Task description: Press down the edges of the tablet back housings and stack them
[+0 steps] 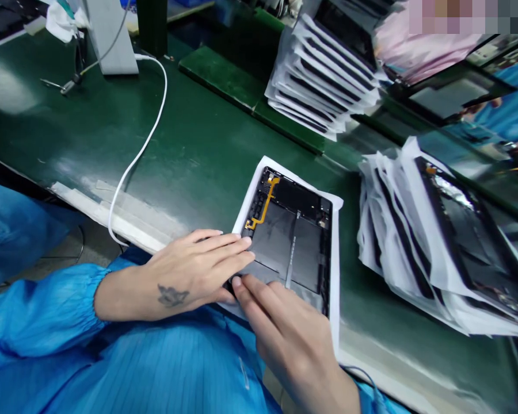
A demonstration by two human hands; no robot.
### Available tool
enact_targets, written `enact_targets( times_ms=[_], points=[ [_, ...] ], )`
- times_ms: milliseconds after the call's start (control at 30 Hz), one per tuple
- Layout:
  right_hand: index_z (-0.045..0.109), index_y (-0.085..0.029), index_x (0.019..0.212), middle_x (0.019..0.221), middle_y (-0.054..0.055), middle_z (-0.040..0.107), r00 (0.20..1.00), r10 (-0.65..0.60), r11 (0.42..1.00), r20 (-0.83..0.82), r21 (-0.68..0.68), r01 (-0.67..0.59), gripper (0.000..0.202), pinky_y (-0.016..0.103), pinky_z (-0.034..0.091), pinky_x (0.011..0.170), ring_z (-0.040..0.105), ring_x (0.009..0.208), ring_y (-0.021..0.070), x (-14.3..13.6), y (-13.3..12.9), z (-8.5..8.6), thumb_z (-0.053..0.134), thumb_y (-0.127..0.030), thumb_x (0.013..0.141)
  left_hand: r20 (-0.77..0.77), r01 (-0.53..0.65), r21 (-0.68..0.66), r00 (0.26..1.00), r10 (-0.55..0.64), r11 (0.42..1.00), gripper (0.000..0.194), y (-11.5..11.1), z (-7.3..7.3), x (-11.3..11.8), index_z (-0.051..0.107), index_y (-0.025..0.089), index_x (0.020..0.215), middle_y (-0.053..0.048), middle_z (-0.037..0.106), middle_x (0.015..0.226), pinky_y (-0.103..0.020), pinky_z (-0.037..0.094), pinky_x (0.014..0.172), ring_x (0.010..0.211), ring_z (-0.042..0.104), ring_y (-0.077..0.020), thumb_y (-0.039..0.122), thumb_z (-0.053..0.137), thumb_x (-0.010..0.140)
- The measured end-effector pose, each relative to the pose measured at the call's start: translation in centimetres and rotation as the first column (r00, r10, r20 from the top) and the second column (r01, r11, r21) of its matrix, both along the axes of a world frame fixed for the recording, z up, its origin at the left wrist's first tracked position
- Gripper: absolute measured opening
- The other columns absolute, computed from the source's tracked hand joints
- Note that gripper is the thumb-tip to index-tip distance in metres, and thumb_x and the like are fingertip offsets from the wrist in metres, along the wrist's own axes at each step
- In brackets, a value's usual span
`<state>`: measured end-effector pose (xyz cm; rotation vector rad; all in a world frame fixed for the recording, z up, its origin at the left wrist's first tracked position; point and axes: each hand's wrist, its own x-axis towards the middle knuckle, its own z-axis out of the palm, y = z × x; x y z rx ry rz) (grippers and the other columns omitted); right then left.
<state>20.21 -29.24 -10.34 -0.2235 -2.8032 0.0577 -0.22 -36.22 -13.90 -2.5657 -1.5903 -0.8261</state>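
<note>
An opened tablet-like device (280, 230) with black inner parts and an orange flex cable (268, 201) lies on a white sheet (335, 270) at the table's front edge. My left hand (198, 264) reaches in from the left, its fingers stretched flat with the tips at the device's left edge. My right hand (289, 333) rests over the near left corner of the device, fingers bent and pressed together beside my left thumb. What its fingertips hold, if anything, is hidden.
Behind stands a stack of devices between white sheets (323, 80); another leaning stack (406, 241) is at the right. A white cable (162, 109) crosses the green table (82, 138). Other people in pink (427, 40) and blue (509, 103) clothing are beyond.
</note>
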Motion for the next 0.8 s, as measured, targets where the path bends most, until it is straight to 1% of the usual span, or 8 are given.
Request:
enact_targets(
  times_ms=[100, 200, 333, 500, 567, 633, 700, 800],
  points=[
    [0.07, -0.014, 0.086, 0.088, 0.008, 0.072, 0.996, 0.017, 0.998, 0.089, 0.061, -0.023, 0.037, 0.033, 0.038, 0.054, 0.049, 0.063, 0.016, -0.7, 0.3, 1.1, 0.038, -0.01, 0.104, -0.013, 0.009, 0.018, 1.0, -0.009, 1.0, 0.048, 0.0, -0.1, -0.1, 0.057, 0.007, 0.133, -0.013, 0.061, 0.143, -0.036, 0.042, 0.11, 0.134, 0.056, -0.0242, 0.042, 0.037, 0.108],
    [0.071, -0.015, 0.089, 0.082, 0.005, 0.07, 0.991, 0.055, 0.997, 0.119, 0.047, -0.061, 0.045, 0.031, 0.039, 0.054, 0.052, 0.064, 0.0151, -0.8, 1.0, 1.5, 0.03, -0.014, 0.107, -0.015, -0.001, 0.023, 1.0, 0.002, 1.0, 0.053, 0.0, -0.2, -0.1, 0.057, 0.006, 0.134, -0.013, 0.061, 0.143, -0.035, 0.042, 0.109, 0.133, 0.057, -0.0238, 0.045, 0.031, 0.109],
    [0.071, -0.013, 0.094, 0.078, 0.005, 0.067, 0.992, 0.061, 0.997, 0.113, 0.04, -0.066, 0.043, 0.03, 0.039, 0.054, 0.052, 0.063, 0.0141, -0.6, 1.3, 1.5, 0.031, -0.014, 0.108, -0.023, -0.007, 0.031, 1.0, 0.007, 0.999, 0.057, 0.0, -0.5, 0.1, 0.057, 0.006, 0.134, -0.012, 0.062, 0.142, -0.036, 0.041, 0.11, 0.133, 0.056, -0.0233, 0.046, 0.025, 0.109],
    [0.07, -0.015, 0.084, 0.088, 0.008, 0.071, 0.992, 0.039, 0.994, 0.123, 0.097, -0.052, 0.042, 0.032, 0.039, 0.055, 0.053, 0.066, 0.0163, -1.1, 0.2, 1.8, 0.034, -0.011, 0.105, -0.038, -0.002, 0.035, 0.999, 0.004, 0.999, 0.055, 0.1, -0.8, 0.2, 0.055, 0.005, 0.136, -0.013, 0.061, 0.143, -0.039, 0.041, 0.11, 0.135, 0.055, -0.0259, 0.044, 0.028, 0.109],
    [0.07, -0.017, 0.083, 0.084, 0.007, 0.071, 0.992, 0.024, 0.991, 0.125, 0.124, -0.04, 0.042, 0.033, 0.038, 0.053, 0.054, 0.065, 0.017, -1.2, 0.4, 1.6, 0.034, -0.012, 0.105, -0.036, 0.009, 0.028, 0.999, -0.008, 1.0, 0.055, 0.1, -0.7, 0.0, 0.054, 0.005, 0.137, -0.014, 0.059, 0.144, -0.04, 0.042, 0.11, 0.135, 0.056, -0.0261, 0.045, 0.027, 0.109],
    [0.071, -0.017, 0.088, 0.079, 0.005, 0.07, 0.993, 0.03, 0.993, 0.111, 0.108, -0.042, 0.04, 0.032, 0.039, 0.052, 0.056, 0.064, 0.0167, -0.9, 0.9, 1.3, 0.035, -0.014, 0.105, -0.036, 0.019, 0.018, 0.999, -0.019, 1.0, 0.057, 0.0, -0.5, -0.3, 0.051, 0.005, 0.139, -0.016, 0.058, 0.146, -0.04, 0.044, 0.108, 0.134, 0.057, -0.0257, 0.047, 0.028, 0.109],
    [0.071, -0.015, 0.101, 0.088, 0.006, 0.073, 0.999, 0.029, 0.999, 0.045, 0.042, -0.031, 0.035, 0.03, 0.044, 0.056, 0.061, 0.071, 0.0161, -0.2, 1.3, 0.8, 0.036, -0.014, 0.105, -0.035, 0.017, 0.014, 0.999, -0.017, 1.0, 0.058, -0.3, -0.3, -0.7, 0.048, 0.005, 0.142, -0.017, 0.055, 0.148, -0.04, 0.046, 0.109, 0.136, 0.055, -0.0256, 0.049, 0.033, 0.107],
    [0.065, -0.016, 0.125, 0.104, 0.009, 0.074, 0.975, -0.119, 0.991, -0.185, -0.081, 0.106, 0.03, 0.029, 0.052, 0.067, 0.066, 0.082, 0.017, 1.4, 0.6, 0.3, 0.051, -0.011, 0.1, -0.013, -0.029, 0.036, 0.999, 0.03, 0.999, 0.055, -1.2, -0.2, -1.6, 0.046, 0.006, 0.144, -0.018, 0.054, 0.149, -0.04, 0.046, 0.111, 0.138, 0.053, -0.0263, 0.044, 0.045, 0.105]
  ],
)
